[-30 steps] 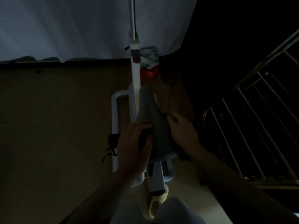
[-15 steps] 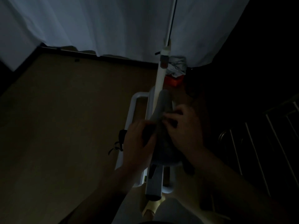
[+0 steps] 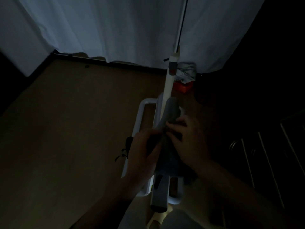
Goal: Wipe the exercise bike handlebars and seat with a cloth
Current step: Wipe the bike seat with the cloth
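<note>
The scene is very dark. The exercise bike's grey seat (image 3: 170, 108) points away from me, low in the middle of the view, above the white bike frame (image 3: 140, 116). My left hand (image 3: 142, 151) is closed on a dark cloth (image 3: 164, 141) against the seat's left side. My right hand (image 3: 188, 141) lies over the seat from the right, its fingers curled across the top and touching the cloth. Most of the seat's rear is hidden under both hands. The handlebars are not in view.
The white seat post and upright (image 3: 171, 75) rise toward a pale curtain (image 3: 115, 30) at the back. A red object (image 3: 183, 87) and a crumpled rag (image 3: 185, 71) lie by the bike's far end. A metal rack (image 3: 264, 154) stands at the right. Brown floor (image 3: 66, 129) spreads to the left.
The view has swung left, so the bike sits further right in it. My right hand has moved from the seat's right edge onto its top, toward my left hand.
</note>
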`<act>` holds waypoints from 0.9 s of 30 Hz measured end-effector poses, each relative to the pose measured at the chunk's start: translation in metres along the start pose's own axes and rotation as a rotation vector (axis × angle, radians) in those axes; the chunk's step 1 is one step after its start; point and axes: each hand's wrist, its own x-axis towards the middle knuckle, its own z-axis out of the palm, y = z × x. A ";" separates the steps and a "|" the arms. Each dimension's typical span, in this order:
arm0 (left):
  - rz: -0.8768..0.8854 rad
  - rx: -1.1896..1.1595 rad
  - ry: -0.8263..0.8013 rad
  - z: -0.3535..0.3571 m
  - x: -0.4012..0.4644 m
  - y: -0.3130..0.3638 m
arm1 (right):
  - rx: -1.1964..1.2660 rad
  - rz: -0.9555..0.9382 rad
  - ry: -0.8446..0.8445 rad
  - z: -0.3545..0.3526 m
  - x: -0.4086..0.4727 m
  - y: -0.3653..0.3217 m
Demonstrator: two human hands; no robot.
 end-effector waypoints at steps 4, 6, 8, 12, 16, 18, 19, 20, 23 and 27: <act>-0.091 -0.147 -0.003 -0.006 0.001 0.006 | 0.082 0.090 0.026 -0.004 0.024 0.008; -0.177 -0.289 0.022 -0.012 0.002 0.012 | 0.026 0.150 0.077 0.004 0.008 0.002; -0.261 -0.374 0.014 -0.020 0.002 0.013 | -0.020 0.155 0.061 0.011 -0.022 -0.010; -0.271 -0.382 -0.081 -0.031 0.003 0.011 | 0.095 0.188 0.091 0.005 -0.038 -0.007; -0.270 -0.452 -0.198 -0.042 0.000 0.010 | 0.026 0.390 0.319 0.020 -0.054 -0.039; -0.269 -0.453 -0.220 -0.049 -0.001 0.003 | -0.111 0.230 0.308 0.036 -0.064 -0.062; -0.267 -0.441 -0.222 -0.052 0.001 -0.002 | -0.129 0.118 0.268 0.040 -0.066 -0.064; -0.257 -0.420 -0.230 -0.054 0.003 -0.005 | -0.120 0.063 0.229 0.039 -0.064 -0.062; -0.253 -0.407 -0.270 -0.059 0.011 -0.013 | -0.067 0.150 0.219 0.039 -0.062 -0.068; -0.301 -0.495 -0.262 -0.062 0.019 -0.018 | -0.212 -0.060 0.079 0.062 -0.055 -0.099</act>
